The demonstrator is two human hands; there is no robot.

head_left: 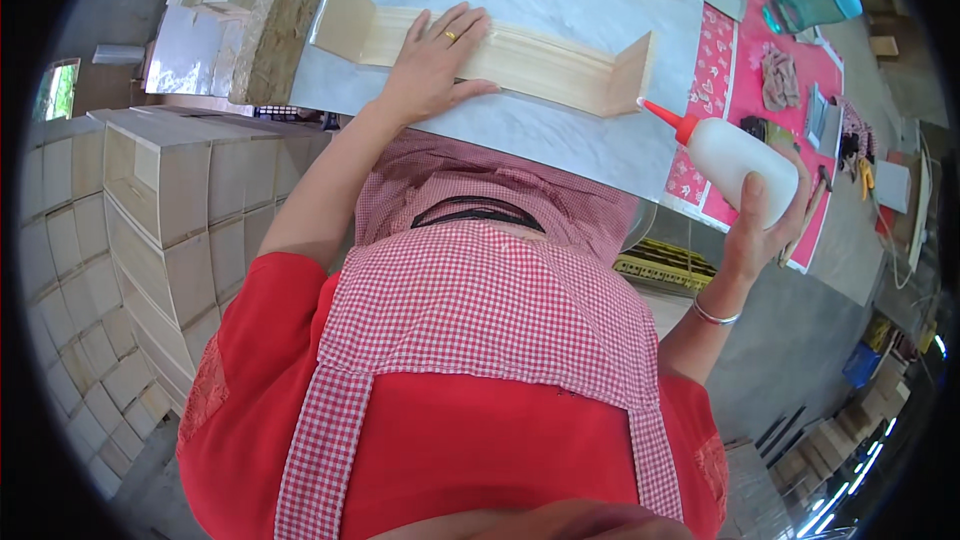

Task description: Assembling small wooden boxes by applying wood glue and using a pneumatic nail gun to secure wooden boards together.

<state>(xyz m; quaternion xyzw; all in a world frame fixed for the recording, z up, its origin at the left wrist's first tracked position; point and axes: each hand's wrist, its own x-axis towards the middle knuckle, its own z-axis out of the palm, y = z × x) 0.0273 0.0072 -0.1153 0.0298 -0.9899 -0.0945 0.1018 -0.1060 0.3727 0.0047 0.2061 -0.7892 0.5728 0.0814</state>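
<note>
A long pale wooden piece (545, 62) lies across the work table, with an upright panel at each end. My left hand (430, 62) rests flat on its left half, fingers stretched out and thumb toward the near edge. A ring shows on one finger. In my right hand (757, 225) is a white glue bottle (738, 162) with a red nozzle (672, 118), held tilted. The nozzle's tip points left and is at the lower corner of the right end panel (630, 75); I cannot tell whether they touch.
A rough brown block (275, 35) stands at the table's left edge. On the right, a pink patterned cloth (745, 70) carries a teal bottle (815, 5), a crumpled rag (780, 78) and small tools. Stacked wooden boxes (185, 190) fill the left side, below the table.
</note>
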